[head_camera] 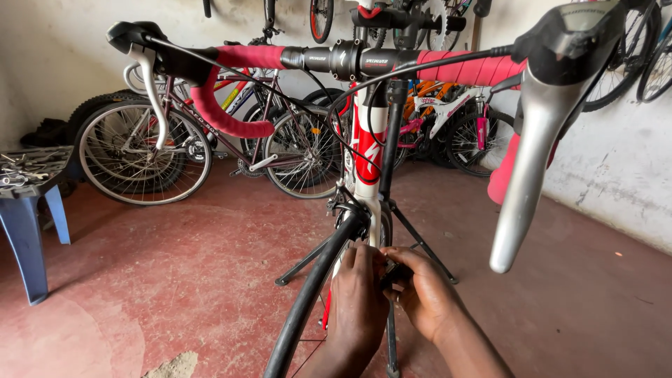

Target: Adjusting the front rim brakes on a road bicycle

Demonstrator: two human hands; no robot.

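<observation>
Both hands work low at the front of a road bicycle that stands on a black repair stand in the middle of the scene. The left hand lies over the front tyre, its fingers curled down against the wheel just below the front brake. The right hand sits just beside it on the right, fingers bent inward and pinching a small dark part between the two hands; what that part is cannot be told. The two hands touch or nearly touch at the fingertips.

Above them runs the red and white frame up to a drop handlebar wrapped in pink-red tape. A silver brake lever hangs large at the near right, and another lever curves down at the far left. Black cables loop from the bar to the brake.

The floor is worn red concrete. At the left edge stands a blue plastic desk with metal tools scattered on top. Along the far wall lean several more bicycles, one dark red on the left, others white and pink to the right. More wheels hang on the wall above.
</observation>
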